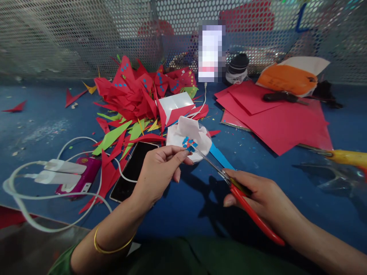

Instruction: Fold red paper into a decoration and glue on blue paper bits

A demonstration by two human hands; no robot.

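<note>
My right hand (252, 191) is wrapped round a pair of scissors (254, 217) with long red handles. Their narrow metal blades point up and left, with the tips beside my left fingertips. With thumb and fingers pinched together, my left hand (163, 166) is closed just in front of a white cloth-like piece (189, 126). What it pinches, if anything, is too small to make out. Small blue and red paper bits (189, 143) lie in the white piece, right by the blade tips. A blue paper strip (222, 156) runs from the white piece's edge towards my right fingers.
Red cut-paper shapes (129, 91) are heaped behind my left hand, with green offcuts (111, 137). A dark phone (130, 172), a purple power bank (91, 170) and white cables lie left. Red sheets (275, 122), an orange packet (286, 80) and a yellow-handled tool (346, 157) lie right.
</note>
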